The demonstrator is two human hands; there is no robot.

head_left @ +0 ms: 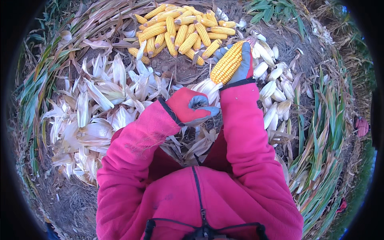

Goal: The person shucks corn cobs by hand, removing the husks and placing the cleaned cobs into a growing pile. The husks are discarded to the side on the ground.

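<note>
My right hand (243, 66), in a red and grey glove, grips a bare yellow ear of corn (227, 64) held at a slant. Pale husk (209, 89) hangs from the ear's lower end, reaching down toward my other glove. Just below that husk my left hand (193, 107), gloved the same way, is closed with its fingers curled round. Something dark shows in the curl of the fingers, too small to make out. Whether these fingers also pinch the husk is hidden.
A pile of husked corn ears (180, 32) lies ahead on the ground. Stripped husks (96, 108) heap up at the left. Ears in pale husk (276, 92) lie at the right. Green and dry corn stalks (320, 148) ring the spot.
</note>
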